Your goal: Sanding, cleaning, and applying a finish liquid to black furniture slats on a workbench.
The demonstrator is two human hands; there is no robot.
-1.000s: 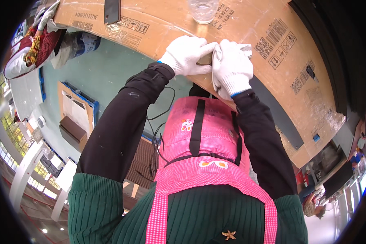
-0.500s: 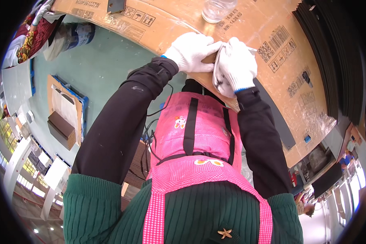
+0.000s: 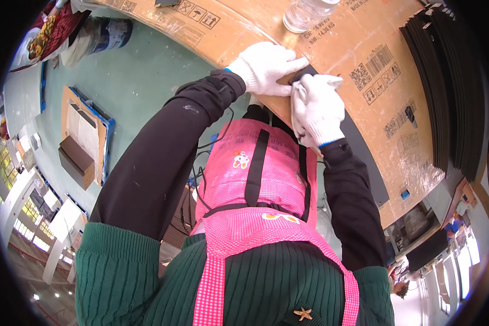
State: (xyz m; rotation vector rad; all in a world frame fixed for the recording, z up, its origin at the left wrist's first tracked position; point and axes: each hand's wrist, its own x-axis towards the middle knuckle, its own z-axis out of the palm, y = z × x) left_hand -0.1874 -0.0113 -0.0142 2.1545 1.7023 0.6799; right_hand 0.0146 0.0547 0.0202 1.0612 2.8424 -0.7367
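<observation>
A long dark grey strip [image 3: 364,155] lies along the near edge of the cardboard-covered table, partly under my right forearm. In a white knit glove, my left hand [image 3: 266,69] pinches around the strip's far end, thumb on the near side and fingers on the far side. My right hand [image 3: 318,106], gloved too, is closed and pressed on the strip just beside it. A whitish cloth is bunched under the right hand, mostly hidden by the fingers now.
A clear jar [image 3: 307,16] stands beyond my hands on the cardboard [image 3: 348,54]. Stacked dark panels [image 3: 445,92] line the table's right side. A small blue piece [image 3: 405,194] lies near the right corner. On the floor at left, a pallet [image 3: 95,130] carries brown blocks. Another person [image 3: 49,35] is at far left.
My right hand has moved slightly toward me along the strip, uncovering its far end. The cloth has gone mostly out of sight under it. The left hand has shifted little.
</observation>
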